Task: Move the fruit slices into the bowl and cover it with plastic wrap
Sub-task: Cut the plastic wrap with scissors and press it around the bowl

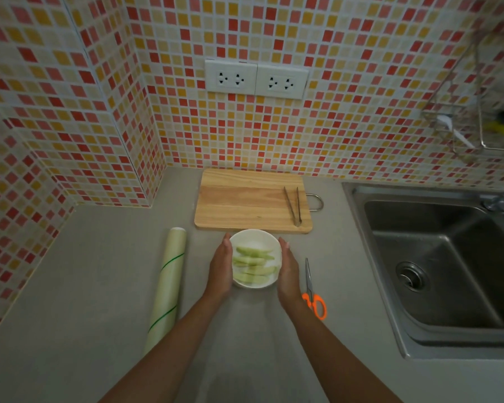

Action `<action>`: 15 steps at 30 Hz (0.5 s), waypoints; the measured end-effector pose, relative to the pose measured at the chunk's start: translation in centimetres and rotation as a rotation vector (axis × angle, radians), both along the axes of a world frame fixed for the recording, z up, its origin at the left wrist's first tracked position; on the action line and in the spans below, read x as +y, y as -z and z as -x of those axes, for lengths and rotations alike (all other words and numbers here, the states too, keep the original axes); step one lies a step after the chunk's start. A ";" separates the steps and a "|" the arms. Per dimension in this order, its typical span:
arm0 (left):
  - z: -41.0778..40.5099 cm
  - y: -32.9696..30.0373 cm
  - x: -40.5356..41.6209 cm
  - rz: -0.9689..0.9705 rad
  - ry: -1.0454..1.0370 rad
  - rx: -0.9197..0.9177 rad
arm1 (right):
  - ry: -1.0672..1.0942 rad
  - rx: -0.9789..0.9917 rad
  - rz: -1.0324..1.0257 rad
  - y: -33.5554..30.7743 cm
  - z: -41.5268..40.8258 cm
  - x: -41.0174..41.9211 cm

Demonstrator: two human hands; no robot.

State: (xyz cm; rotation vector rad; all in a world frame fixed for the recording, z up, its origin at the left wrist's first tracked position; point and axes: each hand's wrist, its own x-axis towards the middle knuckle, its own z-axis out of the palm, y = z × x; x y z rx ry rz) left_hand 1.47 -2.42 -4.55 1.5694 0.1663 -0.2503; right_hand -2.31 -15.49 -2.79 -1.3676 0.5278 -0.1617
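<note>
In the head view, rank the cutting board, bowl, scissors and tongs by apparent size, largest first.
1. Cutting board
2. Bowl
3. Scissors
4. Tongs
Scissors and tongs look close in length, and the tongs lie farther from the camera, so their order is unsure.

White bowl [255, 238] upright on counter; pale green fruit slices [252, 264] inside.
</note>
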 end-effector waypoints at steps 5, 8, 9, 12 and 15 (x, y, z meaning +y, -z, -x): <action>1.0 0.2 0.2 -0.012 0.004 0.002 | 0.010 0.030 0.006 0.2 0.5 -0.1; 1.3 -0.1 0.2 -0.027 0.027 -0.007 | -0.009 0.033 0.033 0.1 0.9 -0.1; 1.3 -0.3 0.2 -0.034 0.040 -0.002 | -0.022 0.034 0.042 0.0 0.9 -0.1; 1.0 -0.2 0.7 -0.067 0.069 0.001 | -0.077 0.039 0.070 -0.1 1.0 -0.6; 0.8 -0.6 1.4 -0.144 0.107 0.021 | -0.145 0.059 0.226 -0.7 1.3 -1.4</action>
